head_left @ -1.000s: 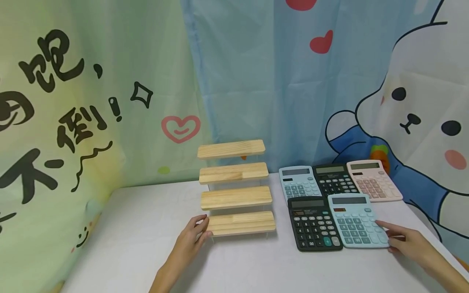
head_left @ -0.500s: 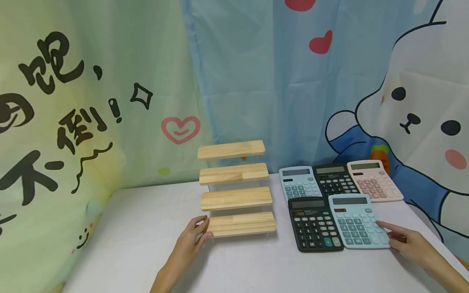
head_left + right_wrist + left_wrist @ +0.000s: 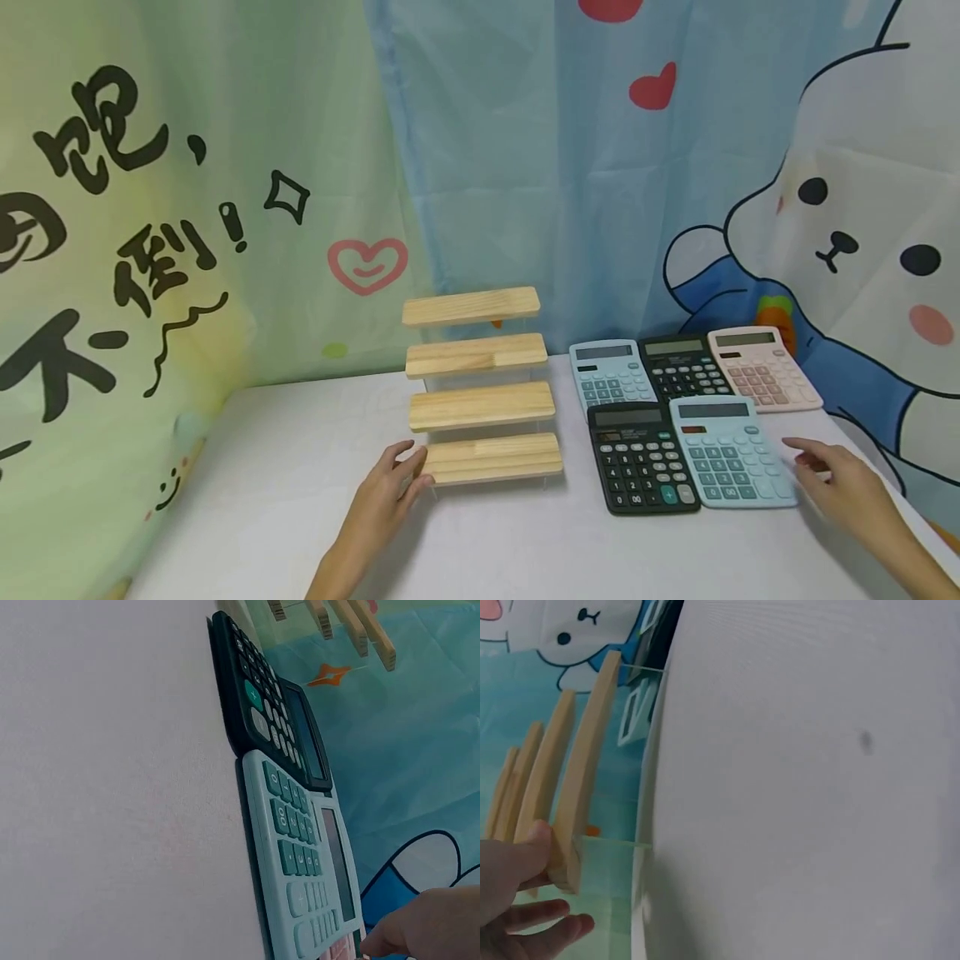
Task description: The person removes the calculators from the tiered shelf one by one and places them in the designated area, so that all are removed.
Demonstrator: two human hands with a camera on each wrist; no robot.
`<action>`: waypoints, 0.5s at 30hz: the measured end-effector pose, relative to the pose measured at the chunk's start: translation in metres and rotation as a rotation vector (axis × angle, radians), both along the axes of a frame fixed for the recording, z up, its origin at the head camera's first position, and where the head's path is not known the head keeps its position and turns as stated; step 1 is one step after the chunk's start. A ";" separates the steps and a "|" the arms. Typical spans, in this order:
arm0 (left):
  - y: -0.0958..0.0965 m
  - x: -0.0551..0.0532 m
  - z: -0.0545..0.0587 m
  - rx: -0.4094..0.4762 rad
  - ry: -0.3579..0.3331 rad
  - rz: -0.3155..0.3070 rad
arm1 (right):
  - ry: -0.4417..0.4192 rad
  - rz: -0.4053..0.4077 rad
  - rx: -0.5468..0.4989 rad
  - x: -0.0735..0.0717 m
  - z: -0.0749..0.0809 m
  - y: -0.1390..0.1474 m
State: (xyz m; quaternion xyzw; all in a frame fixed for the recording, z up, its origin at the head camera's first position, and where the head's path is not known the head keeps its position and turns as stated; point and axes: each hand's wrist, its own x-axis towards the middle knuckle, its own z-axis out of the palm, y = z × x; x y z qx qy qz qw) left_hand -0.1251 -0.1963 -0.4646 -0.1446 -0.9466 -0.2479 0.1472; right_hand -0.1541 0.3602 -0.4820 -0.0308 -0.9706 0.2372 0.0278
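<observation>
A tiered display stand with several pale wooden shelves [image 3: 483,404] on clear supports stands mid-table. My left hand [image 3: 382,492] pinches the left end of its lowest shelf; in the left wrist view the thumb [image 3: 536,844] lies against the wood. To the right, a light blue calculator [image 3: 731,454] and a black calculator [image 3: 641,458] lie side by side in the front row. Just right of the blue one, my right hand [image 3: 847,492] is apart from it, holding nothing, its fingers loosely bent. Only part of that hand [image 3: 431,926] shows in the right wrist view.
Behind the front pair lie another light blue calculator [image 3: 611,371], another black one [image 3: 686,367] and a pink one [image 3: 761,367]. A white cloth covers the table [image 3: 262,483]. Printed curtains [image 3: 487,167] hang behind it.
My right hand has let go of the right edge of the front blue calculator and moved slightly right. The left hand stays at the stand, and the calculators keep their places.
</observation>
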 end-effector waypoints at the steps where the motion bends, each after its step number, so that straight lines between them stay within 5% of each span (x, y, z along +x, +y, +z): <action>1: -0.001 0.000 0.000 -0.011 -0.006 0.016 | 0.027 -0.002 0.011 -0.001 0.001 -0.002; 9: -0.019 0.003 0.012 -0.029 -0.215 0.208 | 0.126 0.005 0.040 -0.004 0.004 -0.021; 15: -0.029 0.003 0.017 -0.167 -0.247 0.276 | 0.212 0.023 0.038 -0.012 0.011 -0.048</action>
